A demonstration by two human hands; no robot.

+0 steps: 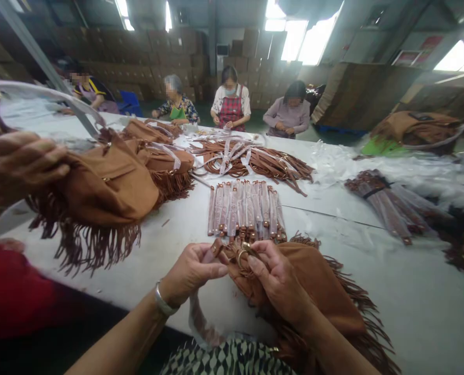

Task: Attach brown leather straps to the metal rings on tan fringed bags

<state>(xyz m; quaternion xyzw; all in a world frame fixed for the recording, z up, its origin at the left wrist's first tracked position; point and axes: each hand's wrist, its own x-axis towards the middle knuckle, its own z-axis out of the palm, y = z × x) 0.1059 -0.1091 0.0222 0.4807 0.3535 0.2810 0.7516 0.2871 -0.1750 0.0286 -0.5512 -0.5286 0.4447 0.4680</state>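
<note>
A brown fringed bag [313, 276] lies on the table in front of me, its fringe spreading to the right. My right hand [273, 271] pinches the gold metal ring and clasp [245, 254] at the bag's near corner. Between the thumb and fingers of my left hand [195, 268] is the brown end of a strap [200, 315], whose plastic-wrapped length hangs down toward my lap. The strap end and the metal ring are close together; whether they touch, I cannot tell. Just beyond my hands lies a row of plastic-wrapped straps [247, 208].
At left, a co-worker's hand [21, 161] holds another fringed bag [110, 182] by my workspace. Loose brown straps [251, 159] lie farther back. A banded strap bundle [388, 200] and clear plastic [345, 161] are at right. Several people work across the table [169, 291].
</note>
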